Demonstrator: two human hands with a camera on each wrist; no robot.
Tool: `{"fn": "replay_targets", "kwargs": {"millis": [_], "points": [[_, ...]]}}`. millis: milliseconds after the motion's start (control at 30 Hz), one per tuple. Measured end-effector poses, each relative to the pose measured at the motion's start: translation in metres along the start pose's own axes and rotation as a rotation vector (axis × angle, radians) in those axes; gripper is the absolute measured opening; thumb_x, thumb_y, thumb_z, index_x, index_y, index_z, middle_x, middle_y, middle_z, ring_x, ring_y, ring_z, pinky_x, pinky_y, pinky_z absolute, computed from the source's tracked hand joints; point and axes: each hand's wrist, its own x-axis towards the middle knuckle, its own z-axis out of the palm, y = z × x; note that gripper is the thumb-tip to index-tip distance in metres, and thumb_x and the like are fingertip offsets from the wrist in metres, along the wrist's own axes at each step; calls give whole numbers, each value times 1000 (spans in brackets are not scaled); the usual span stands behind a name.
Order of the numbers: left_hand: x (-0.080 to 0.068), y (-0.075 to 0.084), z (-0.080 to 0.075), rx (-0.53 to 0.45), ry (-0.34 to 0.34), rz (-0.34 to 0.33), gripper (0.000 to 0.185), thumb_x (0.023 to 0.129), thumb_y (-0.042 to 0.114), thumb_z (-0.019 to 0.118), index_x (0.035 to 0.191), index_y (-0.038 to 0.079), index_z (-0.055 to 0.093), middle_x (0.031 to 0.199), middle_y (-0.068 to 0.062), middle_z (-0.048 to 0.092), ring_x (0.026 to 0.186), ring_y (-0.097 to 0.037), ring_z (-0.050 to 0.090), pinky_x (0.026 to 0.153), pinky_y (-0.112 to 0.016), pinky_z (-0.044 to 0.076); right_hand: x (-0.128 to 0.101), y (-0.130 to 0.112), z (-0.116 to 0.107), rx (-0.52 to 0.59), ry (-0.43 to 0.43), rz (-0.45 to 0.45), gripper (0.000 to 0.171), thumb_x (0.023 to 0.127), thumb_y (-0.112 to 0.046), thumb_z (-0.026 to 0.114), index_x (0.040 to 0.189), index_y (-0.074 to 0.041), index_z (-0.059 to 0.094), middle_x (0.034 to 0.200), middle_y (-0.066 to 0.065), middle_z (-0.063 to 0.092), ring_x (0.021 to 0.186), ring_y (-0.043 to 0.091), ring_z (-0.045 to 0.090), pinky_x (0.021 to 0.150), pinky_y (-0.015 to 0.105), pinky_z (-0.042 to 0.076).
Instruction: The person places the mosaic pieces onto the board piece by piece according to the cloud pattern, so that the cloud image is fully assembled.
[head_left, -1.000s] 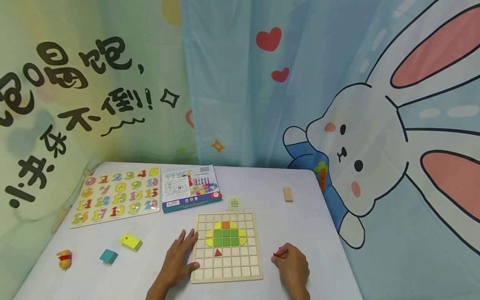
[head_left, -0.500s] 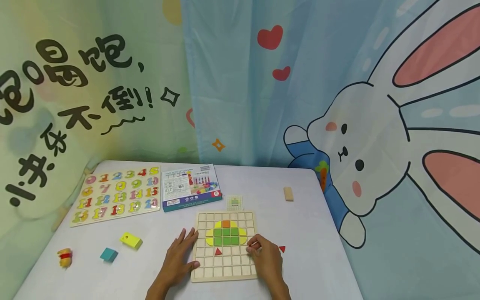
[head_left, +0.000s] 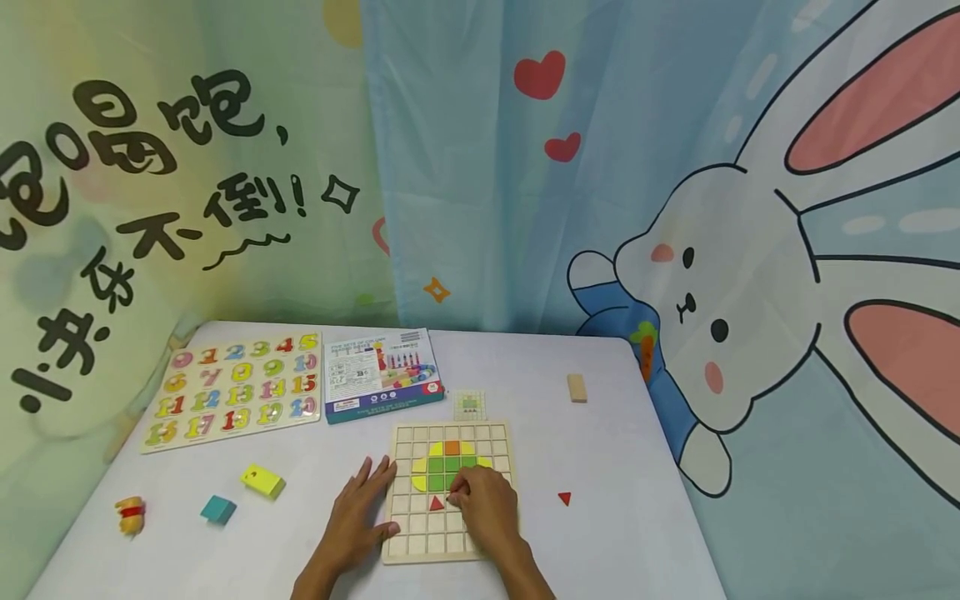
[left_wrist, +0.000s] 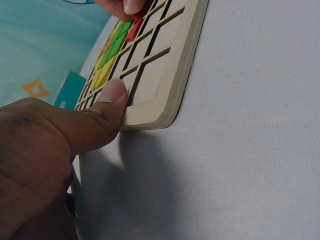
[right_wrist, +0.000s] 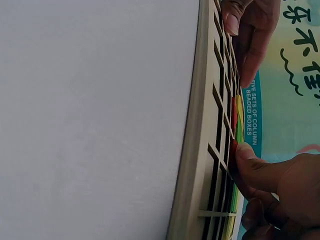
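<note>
A wooden grid board (head_left: 420, 545) holds green, yellow and orange pieces in its upper cells. One red triangle (head_left: 437, 503) lies in a cell below the green squares (head_left: 435, 482). My left hand (head_left: 358, 508) rests along the board's left side, fingers extended, with its thumb on the rim. Over the middle of the board, my right hand (head_left: 486, 507) pinches a red piece (right_wrist: 233, 149) between thumb and fingers, in the cell area just right of the placed triangle. Its fingers hide most of that piece. Another red triangle (head_left: 565, 498) lies on the table right of the board.
Behind the board lies a small pattern card (head_left: 470, 406), with a box (head_left: 382, 375) and a number board (head_left: 236, 387) to its left. A yellow block (head_left: 262, 482), teal block (head_left: 218, 511) and bear figure (head_left: 131, 516) stand left. A wooden block (head_left: 577, 388) lies back right.
My right hand has moved left from the table onto the board with one red piece, leaving another red triangle on the table. My left hand stays at the board's left side.
</note>
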Motion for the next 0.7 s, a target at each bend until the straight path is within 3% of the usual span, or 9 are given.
{"fn": "replay_targets", "kwargs": {"millis": [467,700], "points": [[-2,2,0,16,26,35,93,77,14,92,159,13,49,171,-10,39,162,-47,23,130,-72,18,1,-1,-7,-53,-1,33,25,67,-22,99,67,-24,74,60,-18,60,62,0,51,55,25,42],[-3,4,-1,16,9,21,92,78,16,92,159,14,49,172,-9,38,163,-46,21,130,-72,17,-5,1,-11,-16,-10,67,23,69,-22,98,67,-26,76,60,-20,62,63,-1,54,56,25,43]]}}
